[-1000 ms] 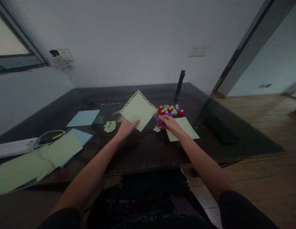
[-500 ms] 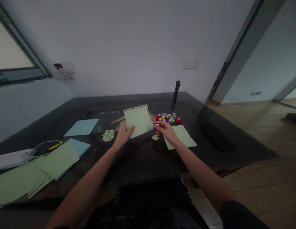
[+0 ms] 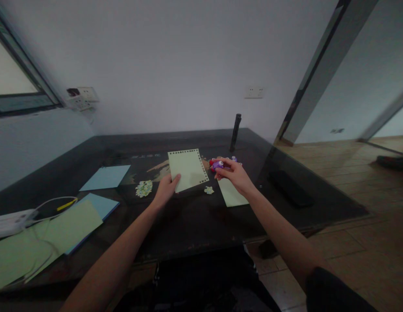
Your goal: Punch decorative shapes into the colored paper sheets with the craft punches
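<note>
My left hand point(image 3: 166, 189) grips the lower left corner of a pale green paper sheet point(image 3: 188, 169) with punched holes along its edges, holding it above the dark glass table point(image 3: 195, 216). Just right of the sheet, my right hand point(image 3: 235, 174) pinches a small purple craft punch point(image 3: 217, 164), lifted off the table. A cluster of red, green and purple punches point(image 3: 232, 159) lies mostly hidden behind that hand. A second green sheet point(image 3: 232, 195) rests flat under my right wrist. Two small piles of punched-out paper bits point(image 3: 143, 188) point(image 3: 208, 190) lie on the glass.
Blue sheets point(image 3: 105, 177) and green sheets point(image 3: 55, 234) lie at the left, with a white power strip point(image 3: 9, 216) and cables. A black upright post point(image 3: 235, 126) stands at the back. A dark flat object point(image 3: 287, 188) lies near the right edge. Wood floor is beyond.
The green sheet turned from a diamond tilt to nearly square and lowered. My right hand picked a purple punch out of the cluster and raised it beside the sheet's right edge.
</note>
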`<move>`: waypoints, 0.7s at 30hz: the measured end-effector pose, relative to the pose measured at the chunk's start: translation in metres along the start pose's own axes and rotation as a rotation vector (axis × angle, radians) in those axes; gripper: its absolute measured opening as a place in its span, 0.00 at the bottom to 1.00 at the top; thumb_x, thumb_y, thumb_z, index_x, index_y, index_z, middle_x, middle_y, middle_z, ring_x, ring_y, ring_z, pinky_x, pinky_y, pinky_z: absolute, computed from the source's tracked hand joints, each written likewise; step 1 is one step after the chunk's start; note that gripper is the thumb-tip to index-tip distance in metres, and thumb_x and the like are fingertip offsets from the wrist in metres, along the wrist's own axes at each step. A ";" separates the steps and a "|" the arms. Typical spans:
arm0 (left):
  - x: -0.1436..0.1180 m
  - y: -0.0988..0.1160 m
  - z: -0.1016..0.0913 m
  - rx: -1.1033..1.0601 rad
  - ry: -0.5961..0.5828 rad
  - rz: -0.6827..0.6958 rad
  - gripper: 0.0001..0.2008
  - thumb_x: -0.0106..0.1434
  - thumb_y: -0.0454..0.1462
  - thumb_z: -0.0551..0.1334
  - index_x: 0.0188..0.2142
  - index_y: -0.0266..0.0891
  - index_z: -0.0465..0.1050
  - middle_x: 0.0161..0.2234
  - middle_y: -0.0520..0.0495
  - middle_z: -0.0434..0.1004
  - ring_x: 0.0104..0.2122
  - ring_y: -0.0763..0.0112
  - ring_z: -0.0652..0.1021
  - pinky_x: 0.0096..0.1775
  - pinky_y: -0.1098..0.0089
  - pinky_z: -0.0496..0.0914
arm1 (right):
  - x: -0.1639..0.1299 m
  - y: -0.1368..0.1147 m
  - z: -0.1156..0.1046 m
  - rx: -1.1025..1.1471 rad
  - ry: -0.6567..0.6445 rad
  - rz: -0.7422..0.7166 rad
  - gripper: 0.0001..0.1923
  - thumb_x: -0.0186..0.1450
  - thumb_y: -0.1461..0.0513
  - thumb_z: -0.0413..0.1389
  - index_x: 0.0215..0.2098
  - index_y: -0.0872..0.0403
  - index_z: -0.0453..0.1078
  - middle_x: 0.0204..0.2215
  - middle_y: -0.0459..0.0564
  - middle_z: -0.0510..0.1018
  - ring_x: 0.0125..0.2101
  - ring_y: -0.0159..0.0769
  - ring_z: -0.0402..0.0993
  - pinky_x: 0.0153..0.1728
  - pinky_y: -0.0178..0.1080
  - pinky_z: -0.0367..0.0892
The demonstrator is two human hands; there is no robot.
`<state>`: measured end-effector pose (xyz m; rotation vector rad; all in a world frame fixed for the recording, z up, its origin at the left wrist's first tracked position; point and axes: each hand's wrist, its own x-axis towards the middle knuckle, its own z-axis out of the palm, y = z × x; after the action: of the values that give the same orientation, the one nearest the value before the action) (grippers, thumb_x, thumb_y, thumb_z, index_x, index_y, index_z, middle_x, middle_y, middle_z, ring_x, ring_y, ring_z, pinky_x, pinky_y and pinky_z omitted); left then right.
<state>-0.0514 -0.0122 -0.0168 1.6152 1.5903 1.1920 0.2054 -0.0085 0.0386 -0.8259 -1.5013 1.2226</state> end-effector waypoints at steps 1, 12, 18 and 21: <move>0.000 0.000 0.001 -0.013 -0.006 -0.006 0.21 0.55 0.52 0.55 0.26 0.35 0.69 0.18 0.51 0.68 0.18 0.70 0.68 0.20 0.73 0.60 | 0.003 -0.005 -0.005 -0.023 0.015 -0.011 0.18 0.54 0.59 0.62 0.43 0.52 0.71 0.31 0.48 0.77 0.26 0.30 0.73 0.29 0.36 0.71; 0.002 -0.004 0.002 -0.010 0.004 0.023 0.24 0.55 0.53 0.56 0.31 0.32 0.73 0.22 0.46 0.73 0.21 0.68 0.71 0.22 0.72 0.62 | 0.042 0.007 -0.101 -0.206 0.366 -0.094 0.21 0.49 0.52 0.65 0.35 0.56 0.71 0.31 0.49 0.77 0.27 0.32 0.73 0.25 0.34 0.70; 0.003 -0.004 0.002 0.024 0.031 0.020 0.23 0.53 0.52 0.57 0.29 0.32 0.74 0.24 0.44 0.76 0.25 0.64 0.73 0.27 0.70 0.64 | 0.043 0.041 -0.113 -0.378 0.358 -0.034 0.18 0.49 0.56 0.64 0.35 0.57 0.73 0.28 0.49 0.77 0.26 0.33 0.72 0.27 0.37 0.71; 0.004 -0.005 0.001 0.020 0.030 0.024 0.23 0.53 0.52 0.56 0.29 0.32 0.74 0.26 0.44 0.77 0.27 0.62 0.74 0.27 0.70 0.64 | 0.048 0.056 -0.101 -0.350 0.304 0.021 0.18 0.49 0.57 0.65 0.35 0.58 0.73 0.26 0.48 0.77 0.24 0.32 0.72 0.28 0.38 0.71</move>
<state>-0.0533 -0.0072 -0.0212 1.6406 1.6107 1.2216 0.2845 0.0794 -0.0024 -1.2035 -1.4735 0.8128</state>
